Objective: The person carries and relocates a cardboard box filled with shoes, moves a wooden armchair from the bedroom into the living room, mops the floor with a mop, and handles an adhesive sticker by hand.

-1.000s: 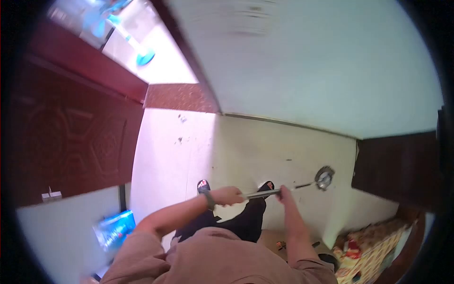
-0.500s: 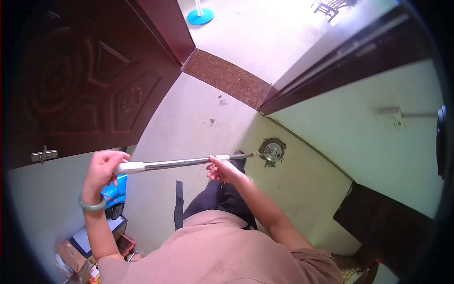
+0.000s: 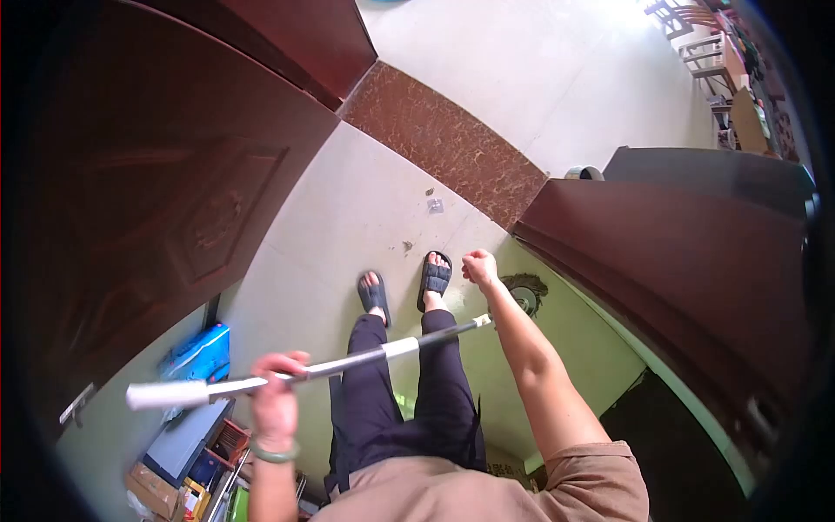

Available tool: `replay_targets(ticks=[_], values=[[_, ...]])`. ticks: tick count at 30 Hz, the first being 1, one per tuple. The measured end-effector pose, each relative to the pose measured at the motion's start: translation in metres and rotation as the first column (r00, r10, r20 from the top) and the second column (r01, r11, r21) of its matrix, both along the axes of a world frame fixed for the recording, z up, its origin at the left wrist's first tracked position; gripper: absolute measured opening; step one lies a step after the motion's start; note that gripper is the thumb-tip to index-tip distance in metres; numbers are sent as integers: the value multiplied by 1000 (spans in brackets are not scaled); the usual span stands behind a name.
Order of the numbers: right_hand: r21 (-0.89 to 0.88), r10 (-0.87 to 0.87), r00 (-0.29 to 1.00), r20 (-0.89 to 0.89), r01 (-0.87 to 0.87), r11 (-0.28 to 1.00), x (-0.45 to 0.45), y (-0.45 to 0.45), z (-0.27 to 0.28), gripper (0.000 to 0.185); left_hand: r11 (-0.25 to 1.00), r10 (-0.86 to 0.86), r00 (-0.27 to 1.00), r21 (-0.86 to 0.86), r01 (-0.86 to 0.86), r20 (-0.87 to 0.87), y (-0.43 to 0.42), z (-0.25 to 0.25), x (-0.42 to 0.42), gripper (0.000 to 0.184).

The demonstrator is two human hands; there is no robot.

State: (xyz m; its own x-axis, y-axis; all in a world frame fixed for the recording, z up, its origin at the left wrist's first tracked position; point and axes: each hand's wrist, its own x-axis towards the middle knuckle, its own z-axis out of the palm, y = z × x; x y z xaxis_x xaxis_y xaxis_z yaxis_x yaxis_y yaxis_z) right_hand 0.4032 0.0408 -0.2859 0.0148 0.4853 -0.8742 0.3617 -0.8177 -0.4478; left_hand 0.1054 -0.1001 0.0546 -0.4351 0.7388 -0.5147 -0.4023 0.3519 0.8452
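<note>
A mop with a long metal pole slants across in front of my legs. My left hand, wearing a bangle, is closed round the pole just past its white grip. A white collar sits midway along the pole. At the far end, the round mop head with its dark fringe rests on the floor, partly hidden behind my right forearm. My right hand is off the pole, curled into a fist beside my sandal, with nothing showing in it.
Small litter lies on the pale floor before a brown stone threshold. A dark carved door stands left, another dark panel right. At lower left are a blue package and boxes. Chairs stand beyond.
My right hand has let go of the pole and moved forward and right. My left hand has come down and inward, sliding from the grip's end onto the pole. My feet now show.
</note>
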Motion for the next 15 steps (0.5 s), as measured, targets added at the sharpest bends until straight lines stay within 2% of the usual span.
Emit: replay_targets(ticks=[1, 3, 5, 7, 8, 10, 11, 13, 15], values=[[10, 28, 999, 28, -29, 1000, -7, 13, -25, 13, 996, -83, 996, -34, 84, 38, 8, -20, 13, 28], [5, 50, 997, 61, -50, 999, -26, 33, -76, 14, 983, -183, 971, 32, 181, 155, 24, -63, 26, 23], [1, 65, 994, 91, -65, 998, -49, 51, -133, 15, 937, -345, 932, 98, 335, 115, 45, -101, 24, 17], [85, 117, 978, 174, -133, 987, -64, 58, -189, 16, 898, -439, 889, 104, 429, 127, 55, -132, 14, 15], [69, 116, 978, 175, -130, 989, -69, 65, -227, 16, 890, -454, 882, 104, 443, 124, 64, -143, 8, 15], [188, 174, 900, 401, -266, 945, -77, 56, -300, 19, 888, -456, 875, 149, 435, 161, 63, -166, -5, 18], [168, 174, 900, 400, -259, 951, -88, 60, -308, 19, 889, -447, 894, 102, 446, -14, 101, -165, -6, 14], [160, 83, 811, 580, -212, 964, -115, 85, -300, 19, 925, -379, 915, 28, 379, 140, 86, -177, -18, 21], [118, 115, 816, 566, -218, 969, -115, 95, -325, 20, 910, -413, 896, 43, 412, 165, 91, -190, -31, 21]])
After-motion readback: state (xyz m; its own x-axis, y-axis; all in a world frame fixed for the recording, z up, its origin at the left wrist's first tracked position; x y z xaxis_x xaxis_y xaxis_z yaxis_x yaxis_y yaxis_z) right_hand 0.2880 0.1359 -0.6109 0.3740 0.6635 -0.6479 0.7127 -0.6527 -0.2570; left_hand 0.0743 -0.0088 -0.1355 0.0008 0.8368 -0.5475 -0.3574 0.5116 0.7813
